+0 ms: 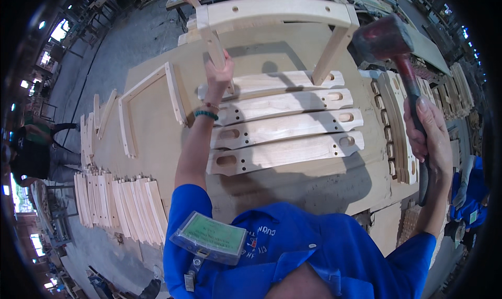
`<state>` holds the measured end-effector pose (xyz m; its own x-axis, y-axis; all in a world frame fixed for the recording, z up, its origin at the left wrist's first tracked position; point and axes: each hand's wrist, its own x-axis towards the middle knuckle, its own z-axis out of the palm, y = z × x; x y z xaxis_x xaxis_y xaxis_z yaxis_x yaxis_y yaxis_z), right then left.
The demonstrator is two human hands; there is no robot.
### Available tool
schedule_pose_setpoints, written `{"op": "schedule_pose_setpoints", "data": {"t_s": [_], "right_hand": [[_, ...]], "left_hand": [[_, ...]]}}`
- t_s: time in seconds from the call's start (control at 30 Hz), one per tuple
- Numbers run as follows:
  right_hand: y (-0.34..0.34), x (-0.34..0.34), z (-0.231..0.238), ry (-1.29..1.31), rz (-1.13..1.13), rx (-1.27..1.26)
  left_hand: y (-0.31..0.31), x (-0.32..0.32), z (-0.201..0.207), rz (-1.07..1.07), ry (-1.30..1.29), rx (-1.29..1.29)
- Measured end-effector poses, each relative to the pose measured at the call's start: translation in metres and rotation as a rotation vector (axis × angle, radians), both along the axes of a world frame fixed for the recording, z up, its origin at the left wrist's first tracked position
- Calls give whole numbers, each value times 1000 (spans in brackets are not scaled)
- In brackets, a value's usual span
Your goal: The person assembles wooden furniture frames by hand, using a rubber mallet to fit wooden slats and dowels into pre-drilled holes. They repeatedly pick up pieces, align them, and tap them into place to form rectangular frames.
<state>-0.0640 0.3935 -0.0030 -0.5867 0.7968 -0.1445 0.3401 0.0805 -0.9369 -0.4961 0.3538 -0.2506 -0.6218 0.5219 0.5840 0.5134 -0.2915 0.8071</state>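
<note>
My left hand (219, 73) is closed around one leg of a pale wooden U-shaped frame (277, 9). The frame's curved top rail is at the far side, and its two legs come down toward a row of slats. My right hand (430, 130) grips the handle of a mallet (385, 37) with a dark red head, raised beside the frame's right corner. Below the frame lie several curved wooden slats (287, 151), side by side, with oval slots and small dark holes near their ends. Whether the frame's legs touch the far slat I cannot tell.
A similar wooden frame (125, 126) lies at the left of the board-topped table (334, 181). Many loose wooden pieces (120, 205) are lined up at the near left. Stacked slats (400, 126) stand at the right. Other people are to the far left and right.
</note>
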Motion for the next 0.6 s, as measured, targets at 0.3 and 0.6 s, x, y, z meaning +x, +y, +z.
{"op": "schedule_pose_setpoints", "data": {"t_s": [0.3, 0.6], "right_hand": [[-35, -153, 93, 685, 240, 452], [-13, -210, -11, -226, 543, 314]], "left_hand": [[-13, 4, 8, 107, 36, -126], [-14, 15, -13, 73, 57, -83]]}}
